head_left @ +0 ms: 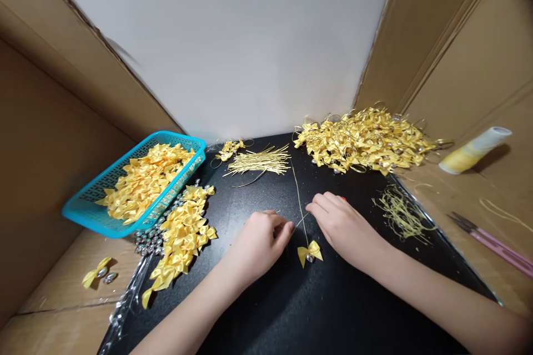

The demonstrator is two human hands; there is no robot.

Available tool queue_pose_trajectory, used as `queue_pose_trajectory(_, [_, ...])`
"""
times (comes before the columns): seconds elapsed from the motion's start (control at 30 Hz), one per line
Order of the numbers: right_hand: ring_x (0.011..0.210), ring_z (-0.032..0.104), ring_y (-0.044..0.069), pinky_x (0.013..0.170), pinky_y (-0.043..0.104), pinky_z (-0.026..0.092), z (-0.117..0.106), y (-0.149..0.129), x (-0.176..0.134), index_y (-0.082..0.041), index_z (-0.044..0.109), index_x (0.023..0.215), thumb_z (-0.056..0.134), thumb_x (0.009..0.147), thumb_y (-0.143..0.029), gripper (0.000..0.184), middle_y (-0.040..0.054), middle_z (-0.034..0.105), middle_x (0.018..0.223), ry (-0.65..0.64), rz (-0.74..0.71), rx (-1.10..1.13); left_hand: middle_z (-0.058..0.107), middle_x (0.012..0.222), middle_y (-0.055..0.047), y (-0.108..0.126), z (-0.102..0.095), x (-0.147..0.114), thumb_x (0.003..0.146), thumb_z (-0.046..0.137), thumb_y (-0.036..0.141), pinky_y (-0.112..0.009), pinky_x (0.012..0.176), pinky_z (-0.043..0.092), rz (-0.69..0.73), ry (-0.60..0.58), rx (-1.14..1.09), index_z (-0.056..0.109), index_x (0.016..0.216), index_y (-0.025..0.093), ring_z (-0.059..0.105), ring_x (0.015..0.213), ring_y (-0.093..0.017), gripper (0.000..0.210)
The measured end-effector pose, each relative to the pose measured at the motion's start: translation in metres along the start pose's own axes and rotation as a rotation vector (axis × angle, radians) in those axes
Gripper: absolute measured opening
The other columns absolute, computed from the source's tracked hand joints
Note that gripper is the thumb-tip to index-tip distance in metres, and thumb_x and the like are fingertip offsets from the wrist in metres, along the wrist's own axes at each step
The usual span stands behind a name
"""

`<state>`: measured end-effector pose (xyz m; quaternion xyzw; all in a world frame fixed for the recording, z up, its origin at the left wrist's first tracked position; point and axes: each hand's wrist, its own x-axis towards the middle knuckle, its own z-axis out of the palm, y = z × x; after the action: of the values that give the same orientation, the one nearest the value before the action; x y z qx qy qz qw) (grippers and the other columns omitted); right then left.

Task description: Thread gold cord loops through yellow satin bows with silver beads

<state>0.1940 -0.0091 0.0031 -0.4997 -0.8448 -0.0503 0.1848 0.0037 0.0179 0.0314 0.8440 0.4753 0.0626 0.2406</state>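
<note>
My left hand (264,238) is closed in a pinch on a thin gold cord (301,221). Facing it, my right hand (339,224) pinches the same cord, a short length of which stretches between the fingertips. Just below the hands, on the black work surface (258,310), lies a yellow ribbon bow (315,249) with a small silver bell-like bead (310,258) at its middle. Another stretch of gold cord (297,186) runs from the bow up toward the back. Something small and red (343,198) shows behind my right knuckles, mostly hidden.
A blue basket (94,226) of yellow bows stands left, with loose bows (181,244) and silver beads (150,238) beside it. Cut gold cords (260,162) lie behind. A pile of corded bows (366,141), cord scraps (402,213), pink-handled snips (495,247) and a roll (474,150) are right.
</note>
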Motion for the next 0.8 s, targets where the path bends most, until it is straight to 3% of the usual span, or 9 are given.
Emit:
queue_pose_trajectory(0.1, [0.077,0.055,0.023,0.068,0.034,0.045,0.002,0.0,0.001,-0.013,0.064,0.087,0.052,0.083,0.0,0.018,0.0069,0.06,0.083,0.021,-0.002,0.004,0.066,0.067,-0.004,0.0,0.0,-0.002,0.085,0.058,0.035,-0.026,0.058,0.033,-0.009,-0.04,-0.056,0.073,0.078,0.017,0.054,0.06,-0.015,0.024])
queue_pose_trajectory(0.23, [0.078,0.055,0.023,0.069,0.036,0.048,0.005,0.001,0.0,-0.012,0.064,0.086,0.05,0.085,-0.001,0.018,0.008,0.06,0.083,0.028,0.016,0.071,0.066,0.062,-0.003,-0.003,0.004,-0.001,0.082,0.057,0.024,-0.025,0.054,0.031,-0.005,-0.074,-0.105,0.072,0.07,0.017,0.051,0.053,-0.013,0.021])
queue_pose_trajectory(0.37, [0.078,0.058,0.018,0.072,0.032,0.049,0.007,0.0,-0.001,-0.012,0.062,0.088,0.046,0.088,-0.003,0.019,0.0069,0.06,0.085,0.11,0.147,0.385,0.068,0.063,-0.003,-0.009,0.014,0.005,0.082,0.058,0.025,-0.023,0.055,0.035,-0.083,0.068,-0.281,0.072,0.07,0.017,0.054,0.055,-0.013,0.02])
queue_pose_trajectory(0.47, [0.067,0.056,0.013,0.064,0.026,0.048,0.011,-0.002,-0.002,-0.015,0.062,0.084,0.048,0.087,-0.006,0.017,0.0042,0.06,0.082,0.158,0.317,0.638,0.068,0.063,-0.003,-0.014,0.028,0.011,0.081,0.06,0.033,-0.022,0.051,0.038,-0.207,0.201,-0.555,0.073,0.075,0.015,0.054,0.053,-0.012,0.023])
queue_pose_trajectory(0.7, [0.06,0.056,0.012,0.054,0.023,0.046,0.03,-0.011,-0.005,-0.017,0.058,0.076,0.058,0.077,-0.02,0.004,-0.0007,0.056,0.069,0.096,0.66,1.165,0.066,0.063,-0.003,-0.011,0.057,0.013,0.073,0.069,0.031,-0.018,0.046,0.04,-0.294,0.35,-0.953,0.071,0.076,0.013,0.052,0.051,-0.01,0.019])
queue_pose_trajectory(0.8, [0.056,0.055,0.011,0.051,0.022,0.046,0.032,-0.013,-0.007,-0.018,0.052,0.076,0.062,0.077,-0.029,0.015,-0.0041,0.053,0.062,0.055,0.737,1.343,0.065,0.061,-0.002,-0.008,0.058,0.012,0.069,0.072,0.03,-0.018,0.047,0.042,-0.315,0.411,-1.027,0.071,0.073,0.013,0.052,0.049,-0.009,0.017])
